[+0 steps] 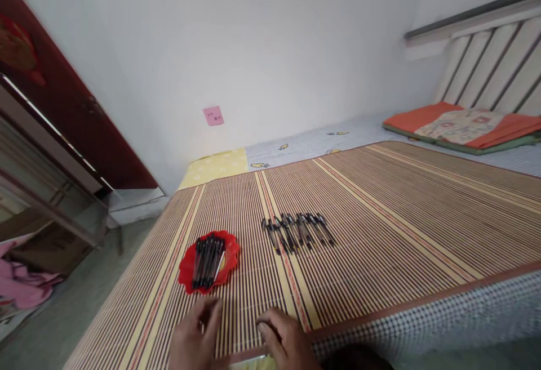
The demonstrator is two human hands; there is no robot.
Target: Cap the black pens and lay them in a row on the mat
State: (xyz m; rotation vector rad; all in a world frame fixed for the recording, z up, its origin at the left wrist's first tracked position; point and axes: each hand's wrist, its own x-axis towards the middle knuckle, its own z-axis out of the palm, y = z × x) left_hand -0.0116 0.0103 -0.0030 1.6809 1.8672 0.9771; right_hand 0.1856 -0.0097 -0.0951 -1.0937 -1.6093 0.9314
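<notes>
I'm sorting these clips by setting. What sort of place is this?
Most likely a bedroom in a home: a bed covered by a striped bamboo mat, a slatted headboard, and a folded orange blanket by it. Pens lie on the mat, some in a red plate.

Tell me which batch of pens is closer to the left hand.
The batch piled in the red plate, just beyond the left hand. The other pens lie in a row directly on the striped mat, farther right.
</notes>
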